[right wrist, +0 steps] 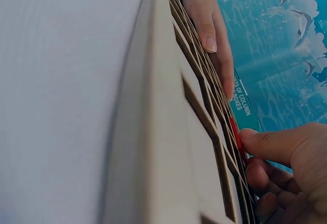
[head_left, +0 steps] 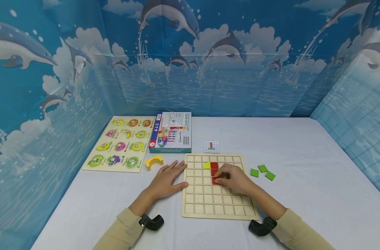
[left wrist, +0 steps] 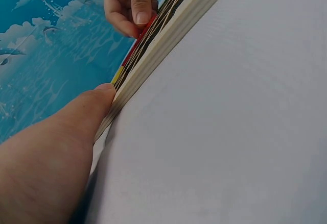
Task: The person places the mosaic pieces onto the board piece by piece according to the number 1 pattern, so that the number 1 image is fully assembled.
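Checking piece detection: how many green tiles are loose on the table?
3. The green tiles lie in a cluster right of the grid board: one nearest the board, one just behind it, one farthest right. The hands could hide others on the board.

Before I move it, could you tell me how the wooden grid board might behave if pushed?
The wooden grid board looks stiff and flat, so it would likely slide rather than tip. The left hand braces its edge, suggesting it shifts easily on the smooth white table.
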A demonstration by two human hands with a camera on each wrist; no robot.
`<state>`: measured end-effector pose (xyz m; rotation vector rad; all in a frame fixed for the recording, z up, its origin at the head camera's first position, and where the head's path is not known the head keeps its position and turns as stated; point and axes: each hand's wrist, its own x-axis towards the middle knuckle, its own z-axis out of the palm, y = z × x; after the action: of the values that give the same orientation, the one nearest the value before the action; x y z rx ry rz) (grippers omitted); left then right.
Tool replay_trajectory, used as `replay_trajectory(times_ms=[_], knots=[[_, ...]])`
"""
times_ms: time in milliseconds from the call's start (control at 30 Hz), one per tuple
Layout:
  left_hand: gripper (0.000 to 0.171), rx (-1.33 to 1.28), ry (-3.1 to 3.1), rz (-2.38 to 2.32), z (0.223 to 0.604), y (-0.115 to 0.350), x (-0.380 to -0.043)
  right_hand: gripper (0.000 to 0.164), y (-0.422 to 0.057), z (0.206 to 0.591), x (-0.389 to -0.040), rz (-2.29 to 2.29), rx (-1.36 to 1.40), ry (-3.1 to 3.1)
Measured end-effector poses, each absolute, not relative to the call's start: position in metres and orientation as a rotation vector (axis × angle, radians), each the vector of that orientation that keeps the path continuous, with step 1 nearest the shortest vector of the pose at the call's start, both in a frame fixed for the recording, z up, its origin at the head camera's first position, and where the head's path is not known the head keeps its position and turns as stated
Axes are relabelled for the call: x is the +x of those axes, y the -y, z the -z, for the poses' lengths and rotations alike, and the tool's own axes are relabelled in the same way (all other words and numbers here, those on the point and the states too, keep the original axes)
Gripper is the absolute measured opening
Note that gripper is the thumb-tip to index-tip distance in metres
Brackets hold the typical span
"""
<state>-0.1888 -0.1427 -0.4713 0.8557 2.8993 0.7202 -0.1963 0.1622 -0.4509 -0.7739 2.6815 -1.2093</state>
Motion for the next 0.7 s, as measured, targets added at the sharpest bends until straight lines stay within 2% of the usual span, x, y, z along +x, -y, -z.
replay_trajectory(times_ms=[433,700], knots=[[0.073,0.858,-2.905,-0.726,0.473,0.142,-0.189,0.007,-0.173,0.444,-0.194,1.268,-0.638,-2.609],[0.072,0.858,-2.906,-0.725,0.473,0.142,-0.189,0.006,-0.186,0.441,-0.197,1.314,-0.649,-2.621]])
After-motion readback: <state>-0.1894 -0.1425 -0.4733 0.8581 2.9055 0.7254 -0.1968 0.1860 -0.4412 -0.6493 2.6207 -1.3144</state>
